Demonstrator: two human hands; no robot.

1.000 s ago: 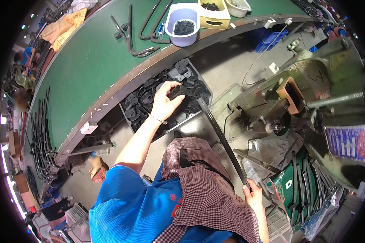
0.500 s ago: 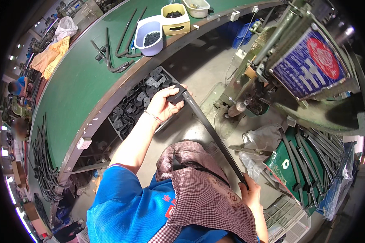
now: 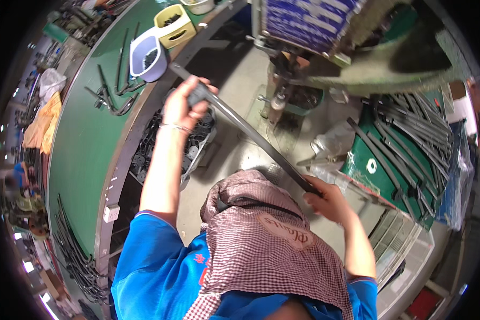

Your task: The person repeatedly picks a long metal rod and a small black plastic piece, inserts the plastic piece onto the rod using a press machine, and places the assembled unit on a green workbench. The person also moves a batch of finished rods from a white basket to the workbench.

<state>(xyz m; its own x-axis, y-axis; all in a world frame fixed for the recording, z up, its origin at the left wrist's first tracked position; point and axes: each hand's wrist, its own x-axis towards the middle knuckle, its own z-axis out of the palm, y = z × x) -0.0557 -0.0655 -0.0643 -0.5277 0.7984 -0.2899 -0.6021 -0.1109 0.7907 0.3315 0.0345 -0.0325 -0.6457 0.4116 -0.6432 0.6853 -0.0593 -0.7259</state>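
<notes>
A long dark metal bar (image 3: 250, 136) runs slantwise between both hands. My left hand (image 3: 182, 106) grips its upper end, fingers closed around a small black fitting (image 3: 198, 94) on the bar. My right hand (image 3: 329, 201) grips the bar's lower end, beside my chest. A crate of black plastic parts (image 3: 197, 143) sits below my left hand, tucked under the edge of the green table (image 3: 85, 144). A checked cloth (image 3: 266, 240) covers my head and shoulders.
A lavender bin (image 3: 146, 53) and a yellow bin (image 3: 173, 24) with small dark parts stand on the table, near bent black rods (image 3: 112, 101). A press machine (image 3: 288, 80) stands ahead. Several long dark bars (image 3: 405, 138) lie stacked on a green stand at right.
My left hand has risen out of the crate with a black fitting and come to the bar's upper end. The bar is lifted higher. The view has swung toward the machine.
</notes>
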